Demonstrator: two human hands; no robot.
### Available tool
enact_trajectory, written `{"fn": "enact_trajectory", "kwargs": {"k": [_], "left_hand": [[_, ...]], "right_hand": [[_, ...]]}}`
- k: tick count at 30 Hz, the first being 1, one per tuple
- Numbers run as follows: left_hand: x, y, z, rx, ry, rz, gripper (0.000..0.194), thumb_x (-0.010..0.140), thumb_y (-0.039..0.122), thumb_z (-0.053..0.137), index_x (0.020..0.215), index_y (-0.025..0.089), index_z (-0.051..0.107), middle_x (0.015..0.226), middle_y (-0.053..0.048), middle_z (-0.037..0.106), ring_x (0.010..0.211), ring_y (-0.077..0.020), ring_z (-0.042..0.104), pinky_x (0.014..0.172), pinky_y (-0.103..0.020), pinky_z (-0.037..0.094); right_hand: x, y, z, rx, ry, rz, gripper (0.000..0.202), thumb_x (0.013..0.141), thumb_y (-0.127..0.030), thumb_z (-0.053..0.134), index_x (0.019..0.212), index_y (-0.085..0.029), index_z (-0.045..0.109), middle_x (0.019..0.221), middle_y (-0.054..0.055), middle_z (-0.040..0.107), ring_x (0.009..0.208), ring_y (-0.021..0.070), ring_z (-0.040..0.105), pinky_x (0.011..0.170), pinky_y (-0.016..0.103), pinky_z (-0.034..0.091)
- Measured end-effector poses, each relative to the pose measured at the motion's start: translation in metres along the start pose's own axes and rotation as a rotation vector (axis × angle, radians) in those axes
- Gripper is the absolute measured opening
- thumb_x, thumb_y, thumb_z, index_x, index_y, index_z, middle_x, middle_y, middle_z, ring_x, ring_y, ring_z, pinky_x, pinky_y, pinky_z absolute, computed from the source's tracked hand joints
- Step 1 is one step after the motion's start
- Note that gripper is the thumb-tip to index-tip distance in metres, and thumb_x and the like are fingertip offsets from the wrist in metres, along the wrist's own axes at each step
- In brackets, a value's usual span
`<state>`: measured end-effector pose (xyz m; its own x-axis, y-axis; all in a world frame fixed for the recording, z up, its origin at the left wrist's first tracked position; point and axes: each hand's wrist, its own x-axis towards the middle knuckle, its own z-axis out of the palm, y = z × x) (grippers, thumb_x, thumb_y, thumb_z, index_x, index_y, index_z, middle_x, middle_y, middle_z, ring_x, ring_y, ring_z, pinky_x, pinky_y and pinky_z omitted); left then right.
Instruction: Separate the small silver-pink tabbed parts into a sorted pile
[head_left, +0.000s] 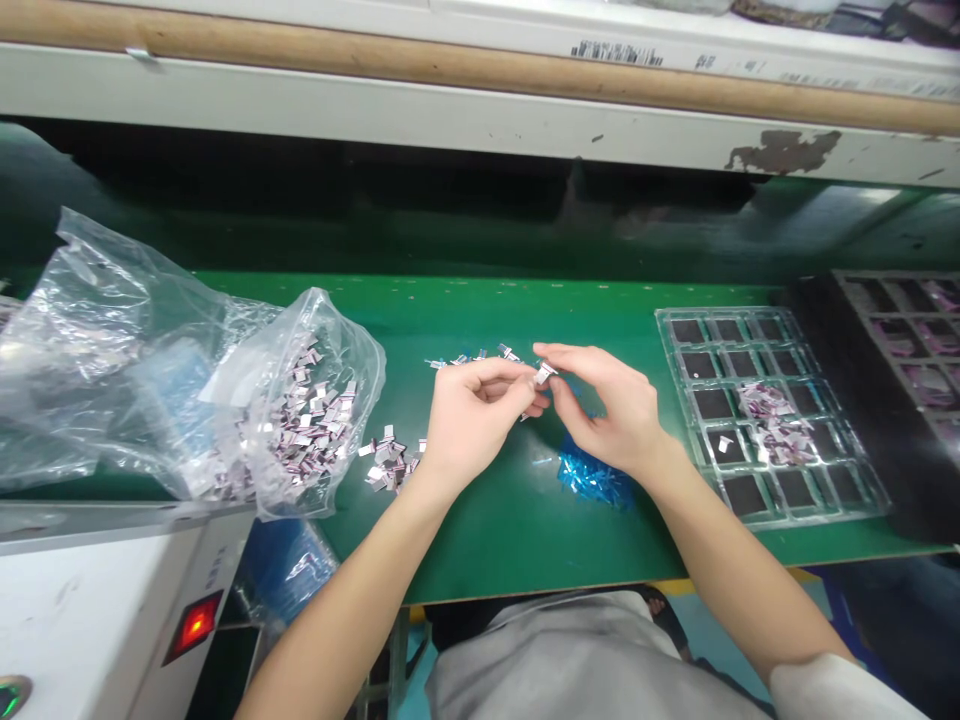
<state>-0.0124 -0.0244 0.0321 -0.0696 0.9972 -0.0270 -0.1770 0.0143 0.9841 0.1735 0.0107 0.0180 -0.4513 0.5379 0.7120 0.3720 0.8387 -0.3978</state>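
Over the middle of the green table, my left hand pinches a small white and silver part between thumb and fingertips. My right hand faces it, thumb and index finger at the part's other side. Beyond and partly behind my hands lie more small parts. A heap of blue film strips sits below my right hand. Loose parts are spread left of my left wrist, next to a clear plastic bag with many similar parts inside.
At the right stands a clear compartment tray with a pile of small parts, beside a dark foam tray with pinkish pieces. A white machine with a red lit switch is at the lower left. A shelf edge crosses above the table.
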Motion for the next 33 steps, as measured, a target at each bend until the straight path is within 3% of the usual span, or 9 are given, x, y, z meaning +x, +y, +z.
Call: {"fn": "enact_trajectory", "kwargs": {"k": [3,8,14,18,21,26,30,33], "left_hand": [[0.001,0.001,0.0,0.014,-0.01,-0.034,0.008,0.082,0.026,0.084,0.081,0.019,0.085,0.07,-0.003,0.08,0.065,-0.0211,0.08,0.066,-0.033,0.071],[0.0,0.001,0.0,0.033,-0.008,-0.052,0.006,0.08,0.024,0.081,0.078,0.018,0.083,0.069,-0.003,0.079,0.064,-0.021,0.08,0.065,-0.032,0.07],[0.001,0.001,-0.001,0.049,0.006,-0.036,0.008,0.082,0.025,0.081,0.081,0.018,0.085,0.072,-0.004,0.08,0.064,-0.0195,0.078,0.065,-0.031,0.068],[0.001,-0.001,-0.002,0.08,0.046,-0.022,0.014,0.088,0.03,0.08,0.086,0.018,0.085,0.082,-0.006,0.083,0.07,-0.0203,0.08,0.067,-0.031,0.069],[0.002,-0.007,-0.005,0.214,0.103,0.045,0.015,0.093,0.032,0.077,0.091,0.019,0.084,0.094,-0.007,0.085,0.078,-0.0202,0.081,0.074,-0.031,0.068],[0.008,-0.021,-0.015,0.705,0.14,0.325,0.017,0.095,0.023,0.069,0.104,0.022,0.084,0.108,-0.008,0.084,0.097,-0.026,0.078,0.095,-0.041,0.062],[0.014,-0.034,-0.021,1.029,0.082,0.452,0.023,0.097,0.023,0.066,0.111,0.02,0.083,0.121,-0.015,0.081,0.121,-0.0374,0.067,0.107,-0.055,0.055],[0.018,-0.045,-0.022,1.164,0.043,0.464,0.026,0.1,0.025,0.063,0.115,0.018,0.083,0.128,-0.017,0.077,0.127,-0.0396,0.061,0.107,-0.057,0.055]], "right_hand": [[0.006,-0.004,-0.003,0.06,-0.037,0.043,0.044,0.104,-0.01,0.064,0.145,-0.027,0.067,0.132,0.01,0.082,0.117,0.0255,0.081,0.097,0.045,0.07],[0.009,-0.002,-0.006,0.13,-0.034,0.01,0.038,0.104,-0.01,0.065,0.137,-0.028,0.072,0.121,0.007,0.085,0.102,0.0233,0.082,0.09,0.044,0.069],[0.01,-0.004,-0.008,0.187,-0.067,0.049,0.035,0.105,-0.011,0.065,0.135,-0.026,0.073,0.122,0.008,0.084,0.104,0.0233,0.081,0.092,0.043,0.068],[0.012,0.0,-0.017,0.101,-0.07,0.082,0.033,0.105,-0.014,0.064,0.134,-0.027,0.074,0.121,0.007,0.084,0.104,0.0232,0.08,0.094,0.042,0.067],[0.01,0.017,-0.034,-0.15,0.006,0.205,0.033,0.104,-0.018,0.064,0.134,-0.027,0.073,0.121,0.008,0.082,0.104,0.0278,0.078,0.099,0.049,0.065],[0.002,0.051,-0.077,-0.57,0.074,0.556,0.033,0.102,-0.024,0.063,0.134,-0.022,0.07,0.116,0.016,0.076,0.108,0.0377,0.072,0.1,0.058,0.059],[-0.004,0.057,-0.102,-0.881,0.06,0.879,0.032,0.103,-0.026,0.056,0.129,-0.019,0.072,0.114,0.021,0.076,0.112,0.0416,0.07,0.099,0.062,0.054],[-0.005,0.054,-0.11,-0.926,0.024,0.97,0.035,0.104,-0.024,0.05,0.128,-0.018,0.075,0.113,0.022,0.077,0.115,0.0421,0.069,0.099,0.062,0.05]]}}
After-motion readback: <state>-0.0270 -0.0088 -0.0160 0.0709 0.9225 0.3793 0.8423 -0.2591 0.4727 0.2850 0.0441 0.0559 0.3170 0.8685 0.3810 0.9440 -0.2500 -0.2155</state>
